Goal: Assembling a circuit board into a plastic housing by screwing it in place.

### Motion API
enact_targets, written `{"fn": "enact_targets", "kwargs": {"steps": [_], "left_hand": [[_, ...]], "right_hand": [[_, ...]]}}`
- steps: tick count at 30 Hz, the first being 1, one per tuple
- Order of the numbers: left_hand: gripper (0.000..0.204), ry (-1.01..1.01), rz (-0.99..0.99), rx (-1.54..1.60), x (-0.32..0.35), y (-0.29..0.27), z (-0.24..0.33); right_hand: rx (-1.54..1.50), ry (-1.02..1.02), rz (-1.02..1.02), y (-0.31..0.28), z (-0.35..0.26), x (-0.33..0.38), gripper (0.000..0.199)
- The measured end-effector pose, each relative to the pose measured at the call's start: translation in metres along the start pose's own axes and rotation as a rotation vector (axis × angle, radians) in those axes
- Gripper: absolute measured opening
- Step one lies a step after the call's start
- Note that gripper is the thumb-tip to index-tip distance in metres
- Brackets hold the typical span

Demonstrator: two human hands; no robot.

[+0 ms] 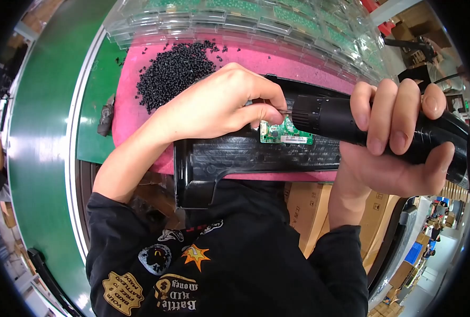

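Observation:
My right hand (pixel 396 132) is wrapped round a black electric screwdriver (pixel 330 116), held almost level with its tip pointing left. Thumb and forefinger of my left hand (pixel 240 100) pinch together at the screwdriver's tip; whatever small piece sits between them is too hidden to name. Just below the tip lies a green circuit board (pixel 286 133) with a white label strip. It rests in a black plastic housing (pixel 245 158), which lies on a pink mat (pixel 132 121). A large heap of small black screws (pixel 174 74) is spread on the mat beyond my left forearm.
Clear plastic trays (pixel 245 24) holding green boards are stacked at the back. A dark crumpled lump (pixel 106 116) lies left of the mat. A green work surface (pixel 39 158) with a pale metal rail runs down the left. Cardboard boxes (pixel 306 211) stand below the bench edge.

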State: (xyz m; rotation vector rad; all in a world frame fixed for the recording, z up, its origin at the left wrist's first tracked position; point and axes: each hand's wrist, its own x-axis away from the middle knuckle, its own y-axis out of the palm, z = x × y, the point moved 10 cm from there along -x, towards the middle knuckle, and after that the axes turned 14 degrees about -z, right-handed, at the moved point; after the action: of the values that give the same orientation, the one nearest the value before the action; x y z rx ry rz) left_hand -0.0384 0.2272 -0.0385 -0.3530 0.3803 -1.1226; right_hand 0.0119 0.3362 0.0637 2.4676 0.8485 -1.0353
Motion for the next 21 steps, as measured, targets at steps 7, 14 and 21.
{"fn": "enact_targets", "kwargs": {"steps": [7, 14, 21], "left_hand": [[0.022, -0.126, -0.079, -0.376, 0.0, 0.013, -0.022], [0.017, -0.121, 0.006, -0.445, 0.001, 0.005, -0.02], [0.02, -0.18, -0.014, -0.437, 0.0, 0.003, -0.021]], "right_hand": [[0.062, 0.19, 0.195, 0.001, 0.022, 0.016, 0.037], [0.168, 0.281, 0.2, 0.005, 0.043, 0.032, 0.037], [0.171, 0.32, 0.202, 0.006, 0.051, 0.032, 0.036]]}}
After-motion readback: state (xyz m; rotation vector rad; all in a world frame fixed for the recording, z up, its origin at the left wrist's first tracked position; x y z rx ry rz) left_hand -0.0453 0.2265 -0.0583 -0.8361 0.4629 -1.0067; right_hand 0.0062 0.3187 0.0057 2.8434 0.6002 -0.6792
